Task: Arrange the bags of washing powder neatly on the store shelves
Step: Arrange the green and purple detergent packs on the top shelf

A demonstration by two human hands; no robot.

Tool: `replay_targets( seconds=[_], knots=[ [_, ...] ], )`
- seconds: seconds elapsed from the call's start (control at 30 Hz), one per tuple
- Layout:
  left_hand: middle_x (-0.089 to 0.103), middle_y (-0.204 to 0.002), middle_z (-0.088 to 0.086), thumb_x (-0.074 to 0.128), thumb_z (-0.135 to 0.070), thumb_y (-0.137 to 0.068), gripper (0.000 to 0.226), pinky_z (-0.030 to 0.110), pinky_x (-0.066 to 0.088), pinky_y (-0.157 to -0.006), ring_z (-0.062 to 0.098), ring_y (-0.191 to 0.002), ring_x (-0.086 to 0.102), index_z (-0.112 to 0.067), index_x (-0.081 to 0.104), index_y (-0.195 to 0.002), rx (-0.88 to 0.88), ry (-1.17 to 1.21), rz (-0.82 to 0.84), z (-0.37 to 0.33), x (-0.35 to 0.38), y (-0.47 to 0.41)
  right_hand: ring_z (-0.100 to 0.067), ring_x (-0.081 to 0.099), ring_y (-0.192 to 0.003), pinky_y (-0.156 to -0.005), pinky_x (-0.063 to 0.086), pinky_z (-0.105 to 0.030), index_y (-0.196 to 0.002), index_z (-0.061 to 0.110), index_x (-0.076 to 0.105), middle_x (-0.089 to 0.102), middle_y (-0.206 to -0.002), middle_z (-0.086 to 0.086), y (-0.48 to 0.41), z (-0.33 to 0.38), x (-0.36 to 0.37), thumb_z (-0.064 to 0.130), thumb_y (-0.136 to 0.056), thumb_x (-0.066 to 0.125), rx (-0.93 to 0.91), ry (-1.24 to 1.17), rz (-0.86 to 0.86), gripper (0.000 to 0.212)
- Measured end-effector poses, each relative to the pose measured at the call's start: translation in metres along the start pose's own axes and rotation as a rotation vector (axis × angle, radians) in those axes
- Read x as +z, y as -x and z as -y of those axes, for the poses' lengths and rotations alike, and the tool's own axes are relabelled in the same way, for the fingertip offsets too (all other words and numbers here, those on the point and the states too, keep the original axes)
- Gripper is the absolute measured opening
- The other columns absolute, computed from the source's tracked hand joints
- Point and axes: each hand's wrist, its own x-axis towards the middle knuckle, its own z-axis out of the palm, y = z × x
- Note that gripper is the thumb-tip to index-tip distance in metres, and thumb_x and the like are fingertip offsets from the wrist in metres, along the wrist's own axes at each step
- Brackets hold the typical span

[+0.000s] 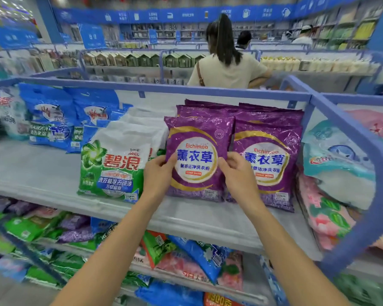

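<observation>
A purple lavender washing powder bag (197, 138) stands upright at the front of the grey top shelf (38, 173). My left hand (157, 173) grips its left edge and my right hand (237, 175) grips its right edge, both at mid height. A second purple bag (268, 164) stands right beside it, with more purple bags stacked behind both. To the left leans a row of green and white bags (113, 168), and farther left stand blue bags (53, 120).
A blue shelf rail (345, 133) bounds the shelf on the right, with teal and pink bags (336, 164) beyond it. Lower shelves hold jumbled green, blue, purple and pink bags (186, 257). A person in a beige top (226, 69) stands behind the shelf.
</observation>
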Motion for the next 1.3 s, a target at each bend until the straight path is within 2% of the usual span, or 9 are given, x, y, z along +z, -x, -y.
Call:
replay_targets(
  seconds=[0.27,0.37,0.43,0.53,0.6,0.77,0.97,1.1,1.3],
  knots=[
    [0.078,-0.09,0.005,0.072,-0.023,-0.094,0.012,0.041,0.063,-0.081,0.027,-0.09,0.075,-0.013,0.072,-0.088,-0.127,0.274,-0.068,0.008,0.018,-0.039,-0.012,0.065,-0.107,-0.081,0.047,-0.015,-0.129,0.012,0.064,0.07,-0.114,0.003,-0.04,0.003,0.013,0.024,-0.1,0.063,0.061,0.041,-0.222,0.031],
    [0.078,-0.094,0.007,0.073,-0.022,-0.094,0.012,0.039,0.063,-0.079,0.028,-0.092,0.075,-0.01,0.073,-0.096,-0.114,0.298,-0.024,0.012,0.016,-0.043,0.001,0.062,-0.108,-0.081,0.046,-0.007,-0.13,0.018,0.055,0.063,-0.117,0.012,-0.017,0.007,0.02,0.025,-0.097,0.069,0.002,0.07,-0.307,0.037],
    [0.078,-0.097,0.009,0.071,-0.024,-0.095,0.017,0.043,0.062,-0.082,0.029,-0.094,0.075,-0.008,0.072,-0.102,-0.093,0.286,0.005,0.018,0.015,-0.044,0.013,0.049,-0.114,-0.092,0.041,-0.003,-0.14,0.022,0.042,0.049,-0.127,0.02,0.012,0.0,0.031,0.029,-0.089,0.079,-0.017,0.273,-0.265,0.064],
    [0.076,-0.105,0.006,0.067,-0.027,-0.098,0.024,0.035,0.063,-0.079,0.024,-0.097,0.074,-0.008,0.066,-0.113,-0.065,0.211,0.064,0.02,0.008,-0.04,-0.014,0.031,-0.145,-0.115,0.034,-0.031,-0.161,0.018,0.009,0.029,-0.157,0.003,0.039,-0.021,0.054,0.03,-0.079,0.088,0.044,0.525,-0.102,0.115],
    [0.073,-0.111,0.001,0.077,-0.021,-0.09,0.039,0.02,0.06,-0.07,0.012,-0.096,0.072,-0.012,0.058,-0.123,-0.057,0.147,0.192,0.019,-0.001,-0.036,-0.024,0.038,-0.142,-0.111,0.04,-0.038,-0.16,0.018,0.013,0.036,-0.154,-0.004,0.036,-0.034,0.061,0.026,-0.079,0.087,0.028,0.548,-0.142,0.11],
    [0.069,-0.118,-0.014,0.092,-0.024,-0.052,0.099,0.023,0.056,-0.081,0.007,-0.104,0.067,-0.031,0.046,-0.139,0.146,-0.206,0.391,0.029,-0.016,-0.03,-0.033,0.05,-0.128,-0.096,0.044,-0.04,-0.152,0.012,0.028,0.043,-0.142,-0.011,0.023,-0.036,0.065,0.014,-0.082,0.083,0.068,0.636,-0.213,0.09],
    [0.068,-0.109,-0.017,0.088,-0.009,-0.065,0.094,0.008,0.047,-0.071,-0.002,-0.099,0.064,-0.031,0.043,-0.144,0.253,-0.237,0.371,0.023,-0.018,-0.026,-0.035,0.056,-0.115,-0.08,0.043,-0.037,-0.133,0.008,0.039,0.047,-0.132,-0.012,0.011,-0.032,0.066,0.012,-0.083,0.081,0.104,0.727,-0.235,0.065],
    [0.067,-0.113,-0.014,0.089,-0.012,-0.072,0.093,-0.002,0.042,-0.066,0.001,-0.093,0.062,-0.024,0.038,-0.148,0.31,-0.296,0.389,0.026,-0.023,-0.023,-0.029,0.054,-0.116,-0.091,0.048,-0.042,-0.129,0.01,0.046,0.052,-0.125,-0.009,0.016,-0.027,0.06,0.021,-0.079,0.086,0.116,0.717,-0.214,0.065],
    [0.071,-0.112,-0.003,0.078,-0.032,-0.088,0.083,0.022,0.049,-0.072,0.015,-0.091,0.067,-0.017,0.029,-0.154,0.423,-0.475,0.373,0.032,-0.038,-0.002,-0.018,0.055,-0.129,-0.103,0.046,-0.034,-0.145,0.017,0.049,0.059,-0.139,0.001,0.065,-0.015,0.052,0.019,-0.093,0.07,0.093,0.567,-0.136,0.056]
  ],
)
